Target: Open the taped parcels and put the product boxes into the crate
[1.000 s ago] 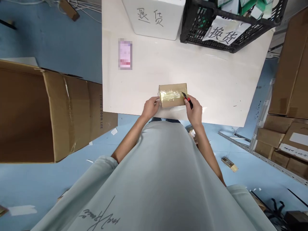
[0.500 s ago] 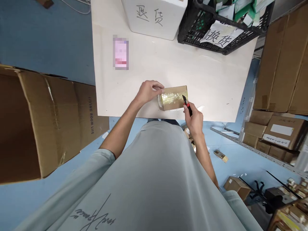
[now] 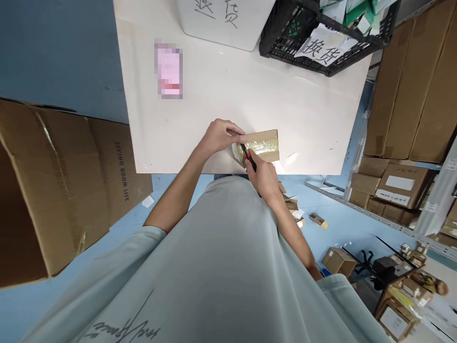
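Observation:
A small brown cardboard box (image 3: 269, 138) with shiny clear tape along its top lies near the front edge of the white table (image 3: 207, 95). At the box's left end my left hand (image 3: 222, 136) grips its far corner, fingers and thumb closed on it. My right hand (image 3: 263, 176) is wrapped round a black and red utility knife (image 3: 250, 158). The knife's dark blade points at the taped left end of the box, close to my left thumb. Whether the blade has cut into the tape I cannot tell. My right hand hides the box's near left part.
A white bin (image 3: 224, 24) and a black crate (image 3: 285, 43) with green and white packets stand at the table's back. A pixelated pink item (image 3: 169, 71) lies at the left. A large open carton (image 3: 71, 181) stands left; stacked boxes (image 3: 400, 90) stand right.
My left hand has gone from the box's near left side up to its far left corner. My right hand has carried the knife leftward across the box, from its right end to its left end.

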A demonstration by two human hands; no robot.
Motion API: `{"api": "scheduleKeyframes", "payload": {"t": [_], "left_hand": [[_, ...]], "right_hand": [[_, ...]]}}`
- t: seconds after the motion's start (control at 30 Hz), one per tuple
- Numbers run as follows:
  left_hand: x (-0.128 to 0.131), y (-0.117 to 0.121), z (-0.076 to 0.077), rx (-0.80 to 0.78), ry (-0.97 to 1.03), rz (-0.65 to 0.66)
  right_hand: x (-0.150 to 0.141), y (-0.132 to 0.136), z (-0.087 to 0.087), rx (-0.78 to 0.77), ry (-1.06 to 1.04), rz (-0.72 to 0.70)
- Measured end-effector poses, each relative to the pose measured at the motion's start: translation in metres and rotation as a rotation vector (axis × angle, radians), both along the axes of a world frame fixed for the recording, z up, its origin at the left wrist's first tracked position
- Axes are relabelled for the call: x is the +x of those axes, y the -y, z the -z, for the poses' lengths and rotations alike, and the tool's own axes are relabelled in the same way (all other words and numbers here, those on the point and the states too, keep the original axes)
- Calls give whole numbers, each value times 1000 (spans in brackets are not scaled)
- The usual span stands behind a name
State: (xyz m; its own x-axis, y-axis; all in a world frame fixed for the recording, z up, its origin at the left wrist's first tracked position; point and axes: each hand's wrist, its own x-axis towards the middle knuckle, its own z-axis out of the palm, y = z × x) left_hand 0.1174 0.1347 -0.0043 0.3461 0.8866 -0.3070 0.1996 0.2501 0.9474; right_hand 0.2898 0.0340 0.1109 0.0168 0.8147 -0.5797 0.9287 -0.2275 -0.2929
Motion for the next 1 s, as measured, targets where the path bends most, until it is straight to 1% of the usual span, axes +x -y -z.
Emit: {"api": "scheduleKeyframes", "payload": {"t": [0.17, 0.27, 0.33, 0.43, 0.6, 0.73, 0.87, 1.0], "left_hand": [[2, 2, 2, 4, -40, -26], [5, 4, 4, 11, -77, -77], [8, 6, 5, 1, -97, -120], [11, 10, 5, -31, -109, -154], [12, 14, -1, -29, -125, -138], [12, 15, -5, -43, -140, -139], [12, 18, -5, -49, -136, -150], [13, 20, -4, -45, -152, -154]], "right_hand": [[-12, -13, -9, -71, 80, -52], [-21, -21, -12, -107, 116, -82], [-25, -21, -13, -127, 140, -99], [-28, -15, -16, -173, 200, -117], [-28, -3, -23, -251, 251, -116], [-30, 0, -25, -273, 240, -144], [-33, 4, -26, -268, 249, -174], [-29, 11, -22, -289, 237, -198]]}}
